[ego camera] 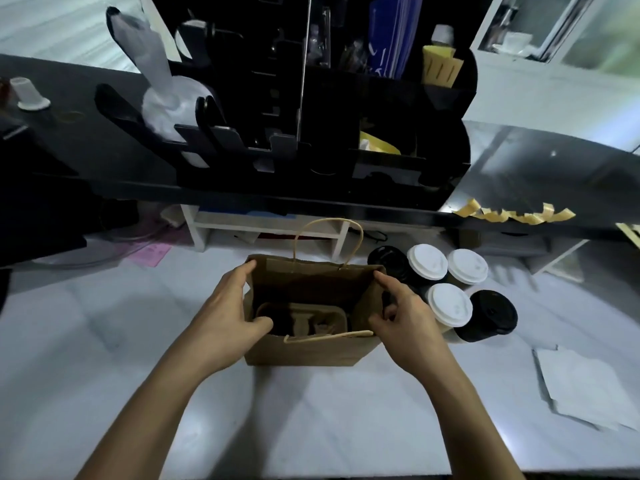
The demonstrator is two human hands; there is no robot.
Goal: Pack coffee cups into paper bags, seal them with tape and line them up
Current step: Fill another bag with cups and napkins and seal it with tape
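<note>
Brown kraft paper, unsealed: we find the paper bag standing upright near the middle of the pale worktop, mouth open, twine handles loose. The left hand grips its left rim, fingers curled over the edge; the right hand pinches the right rim. Inside we see a cardboard cup carrier but no cup. Just right of the bag, five lidded coffee cups wait, three white-lidded, two black. Strips of tape hang from the upper ledge. We judge packing barely begun; sealing and lining up remain.
</note>
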